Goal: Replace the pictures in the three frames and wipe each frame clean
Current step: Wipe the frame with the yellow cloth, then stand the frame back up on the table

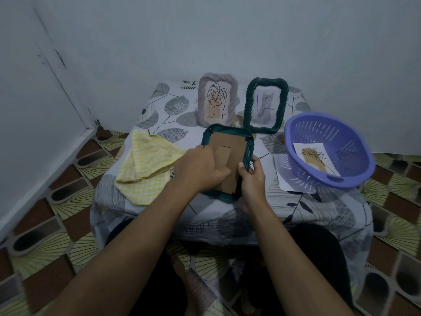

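Cardboard backing [230,144] may tear if pried hard: left hand [200,169] grips the green frame [227,129] at nine o'clock, right hand [251,173] pinches three o'clock.

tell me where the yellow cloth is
Head view: the yellow cloth lies crumpled at the table's left edge, just left of the left hand and green frame.

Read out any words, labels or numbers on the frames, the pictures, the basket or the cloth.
No readable text anywhere.
Grey frame: a line-drawn leaf only.
Standing green frame: a cat drawing with blue pen strokes, no letters.
Print in the purple basket: a plant sketch only.
Cardboard back of the held frame: blank.
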{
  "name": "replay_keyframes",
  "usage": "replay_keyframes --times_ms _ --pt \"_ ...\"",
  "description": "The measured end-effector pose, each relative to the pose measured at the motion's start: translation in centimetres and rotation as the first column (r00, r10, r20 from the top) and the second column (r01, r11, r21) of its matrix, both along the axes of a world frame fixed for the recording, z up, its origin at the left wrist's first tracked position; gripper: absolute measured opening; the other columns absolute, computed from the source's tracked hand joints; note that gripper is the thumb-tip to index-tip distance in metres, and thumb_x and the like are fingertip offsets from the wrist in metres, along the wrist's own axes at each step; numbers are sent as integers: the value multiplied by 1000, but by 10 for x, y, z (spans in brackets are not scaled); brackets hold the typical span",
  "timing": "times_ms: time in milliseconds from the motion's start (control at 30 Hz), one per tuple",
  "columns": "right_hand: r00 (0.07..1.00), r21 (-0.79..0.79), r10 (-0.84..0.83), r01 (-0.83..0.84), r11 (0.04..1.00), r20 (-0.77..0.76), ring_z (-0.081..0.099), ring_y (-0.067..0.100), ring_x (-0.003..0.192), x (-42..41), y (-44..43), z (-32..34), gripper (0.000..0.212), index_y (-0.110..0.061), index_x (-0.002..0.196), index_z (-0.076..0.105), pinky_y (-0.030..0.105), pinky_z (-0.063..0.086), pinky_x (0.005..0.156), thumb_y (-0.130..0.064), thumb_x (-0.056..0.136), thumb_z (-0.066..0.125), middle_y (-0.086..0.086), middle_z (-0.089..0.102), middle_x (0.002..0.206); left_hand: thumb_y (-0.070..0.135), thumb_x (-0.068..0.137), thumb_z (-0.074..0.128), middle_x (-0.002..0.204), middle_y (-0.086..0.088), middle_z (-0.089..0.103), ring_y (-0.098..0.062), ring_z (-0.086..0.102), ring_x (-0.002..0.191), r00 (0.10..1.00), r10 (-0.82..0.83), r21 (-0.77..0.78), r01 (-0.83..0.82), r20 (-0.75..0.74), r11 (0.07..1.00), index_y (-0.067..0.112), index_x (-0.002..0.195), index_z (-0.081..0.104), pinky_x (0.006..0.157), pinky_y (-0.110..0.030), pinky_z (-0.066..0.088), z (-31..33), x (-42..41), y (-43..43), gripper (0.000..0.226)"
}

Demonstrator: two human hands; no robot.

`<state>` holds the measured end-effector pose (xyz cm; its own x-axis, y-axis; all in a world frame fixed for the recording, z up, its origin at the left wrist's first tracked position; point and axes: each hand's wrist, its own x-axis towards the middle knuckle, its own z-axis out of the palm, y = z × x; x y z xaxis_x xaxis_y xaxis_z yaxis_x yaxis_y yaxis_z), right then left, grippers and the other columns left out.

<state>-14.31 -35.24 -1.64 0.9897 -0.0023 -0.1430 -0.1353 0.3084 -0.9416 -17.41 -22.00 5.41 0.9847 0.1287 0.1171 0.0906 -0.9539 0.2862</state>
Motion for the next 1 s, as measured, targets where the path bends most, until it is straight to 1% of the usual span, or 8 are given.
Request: replay_keyframes --times_ms 200,367,433,533,667,767,900,1000 --pt "996 86 91 -89 992 -20 68 21 81 3 -1 4 18 -13 116 60 32 58 69 -12 99 57 5 75 91 64 65 58 104 -3 69 -25 64 95 998 14 -81 -19 -58 997 15 104 71 81 -38 57 28 4 16 64" --pt "975 359 114 -38 932 -191 61 34 107 1 -9 3 61 -9 127 62 46 44 101 -58 96 42 19 66 118 53 74 67 74 3 73 -11 65 72 999 -12 -338 -3 -43 941 15 82 77 67 -29 56 33 1 27 40" --pt "960 331 138 -51 942 -245 66 32 100 3 -10 4 55 -9 117 66 40 52 92 -50 102 32 13 74 104 44 81 69 65 8 67 -8 56 60 998 -32 -539 0 -50 843 19 79 77 55 -23 46 34 -3 27 26" --pt "925 307 258 -169 937 -279 70 26 73 1 -2 9 49 -8 91 75 29 56 62 -47 93 46 11 75 81 31 87 66 83 -14 71 -16 53 61 995 -86 -761 19 -48 649 12 79 76 49 -26 43 33 -10 24 23" --pt "913 333 326 -236 913 -246 70 26 72 3 -7 19 39 -4 126 58 31 59 60 -32 107 39 16 72 105 14 91 62 84 -26 70 -27 64 60 993 -114 -848 78 22 524 3 81 74 53 -32 53 27 -14 23 19" --pt "903 327 362 -278 903 -233 65 17 66 5 -11 28 29 -6 120 56 24 55 53 -26 106 39 11 67 97 14 89 63 78 -18 72 -32 69 66 991 -101 -837 127 86 532 9 78 73 55 -33 52 16 -12 31 16" --pt "931 306 324 -263 915 -167 66 26 103 14 -8 39 24 -7 126 52 35 60 76 -17 107 41 16 66 121 26 91 59 81 -13 75 -34 73 74 985 -86 -777 172 151 606 15 90 76 70 -57 59 -2 -8 46 21" --pt "945 275 309 -271 922 -104 66 25 103 21 -5 44 30 -9 135 51 35 60 73 -16 107 40 15 66 125 23 94 61 80 -4 76 -28 73 72 970 -8 -751 193 242 631 18 94 78 69 -48 61 -5 -7 50 18"
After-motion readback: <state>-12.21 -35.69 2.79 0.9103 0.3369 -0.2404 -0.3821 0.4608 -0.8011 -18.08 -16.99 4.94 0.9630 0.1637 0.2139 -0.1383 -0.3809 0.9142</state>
